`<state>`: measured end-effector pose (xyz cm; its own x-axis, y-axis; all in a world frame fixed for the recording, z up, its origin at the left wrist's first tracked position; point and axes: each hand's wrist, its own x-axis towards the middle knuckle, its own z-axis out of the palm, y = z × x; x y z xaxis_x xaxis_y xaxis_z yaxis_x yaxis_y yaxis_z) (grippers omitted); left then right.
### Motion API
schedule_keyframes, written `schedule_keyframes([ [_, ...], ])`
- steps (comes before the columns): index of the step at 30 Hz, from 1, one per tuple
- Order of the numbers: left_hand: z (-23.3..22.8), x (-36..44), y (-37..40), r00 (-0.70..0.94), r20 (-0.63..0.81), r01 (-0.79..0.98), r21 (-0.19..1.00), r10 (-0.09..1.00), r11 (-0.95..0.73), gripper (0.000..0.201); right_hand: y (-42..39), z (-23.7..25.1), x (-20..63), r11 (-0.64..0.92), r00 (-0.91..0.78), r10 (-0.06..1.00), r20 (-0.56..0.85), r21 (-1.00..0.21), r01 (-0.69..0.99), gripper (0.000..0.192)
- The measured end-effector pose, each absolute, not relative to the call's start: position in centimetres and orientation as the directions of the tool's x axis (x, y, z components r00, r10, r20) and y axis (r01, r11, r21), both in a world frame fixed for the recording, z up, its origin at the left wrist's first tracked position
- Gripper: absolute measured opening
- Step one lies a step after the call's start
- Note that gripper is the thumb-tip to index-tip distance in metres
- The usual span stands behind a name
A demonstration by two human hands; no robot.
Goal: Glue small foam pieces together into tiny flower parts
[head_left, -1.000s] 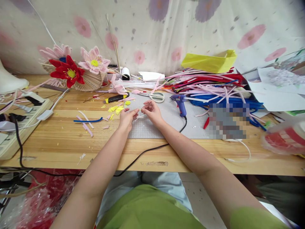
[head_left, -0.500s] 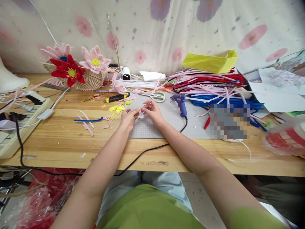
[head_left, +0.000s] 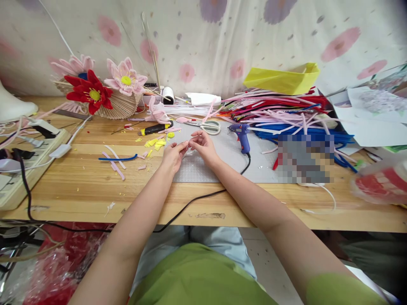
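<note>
No readable text anywhere here. The grey cutting mat at centre carries a fine printed grid, perhaps with numbers, too small to make out. At three o'clock, a pixelated patch hides whatever sits there.

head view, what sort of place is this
Probably a home craft bench for making pipe-cleaner flowers: a heap of coloured pipe cleaners, a blue glue gun and finished red and pink flowers.

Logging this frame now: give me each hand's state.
Left hand: fingers pinched on a small pale piece.
Right hand: fingers pinched on the same piece.
</note>
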<state>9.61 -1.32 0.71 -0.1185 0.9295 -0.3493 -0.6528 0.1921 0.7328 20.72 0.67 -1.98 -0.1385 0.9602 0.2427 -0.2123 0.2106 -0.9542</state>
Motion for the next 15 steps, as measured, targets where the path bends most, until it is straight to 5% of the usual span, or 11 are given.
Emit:
schedule_keyframes([
  [15, 0.11, 9.17, -0.92, -0.178, -0.373, -0.72, 0.681, 0.911, 0.138, 0.033, 0.52, -2.21, 19.73, 0.163, -0.161, 0.968, 0.191, -0.971, -0.173, 0.047],
])
